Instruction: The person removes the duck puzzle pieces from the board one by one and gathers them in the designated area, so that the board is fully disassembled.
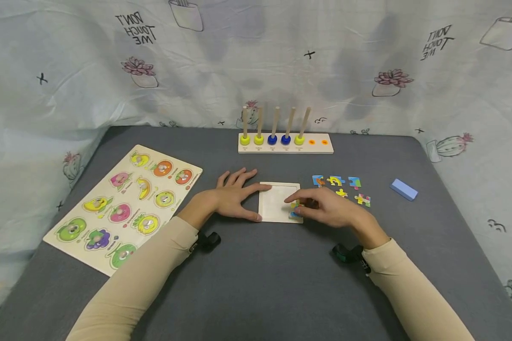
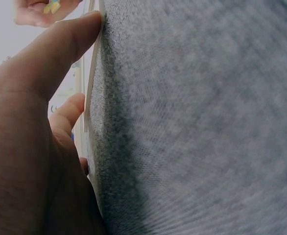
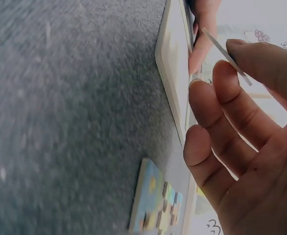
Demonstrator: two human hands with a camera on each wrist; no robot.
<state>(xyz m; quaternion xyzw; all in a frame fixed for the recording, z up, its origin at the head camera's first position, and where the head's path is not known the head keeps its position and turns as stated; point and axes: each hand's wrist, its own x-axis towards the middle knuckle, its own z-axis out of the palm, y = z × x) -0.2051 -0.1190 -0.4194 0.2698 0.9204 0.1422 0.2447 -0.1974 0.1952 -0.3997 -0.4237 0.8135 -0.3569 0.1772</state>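
Observation:
A shallow cream puzzle tray (image 1: pixel 275 203) with a raised rim lies flat in the middle of the table. My left hand (image 1: pixel 233 198) is at the tray's left side with its fingers spread, thumb and index finger touching that edge. Over the tray's right part, my right hand (image 1: pixel 330 207) pinches a thin jigsaw piece (image 3: pixel 212 40) between thumb and finger, raised and tilted, its face mostly hidden by the fingers in the head view. Several colourful jigsaw pieces (image 1: pixel 354 182) lie loose behind and right of that hand.
A fruit knob-puzzle board (image 1: pixel 162 163) lies at the left, partly under the left forearm. At the back stands a peg board (image 1: pixel 281 150) with yellow and blue rings. A blue block (image 1: pixel 404 189) is at the right. A printed curtain (image 1: pixel 256 61) hangs behind the grey table (image 1: pixel 256 284).

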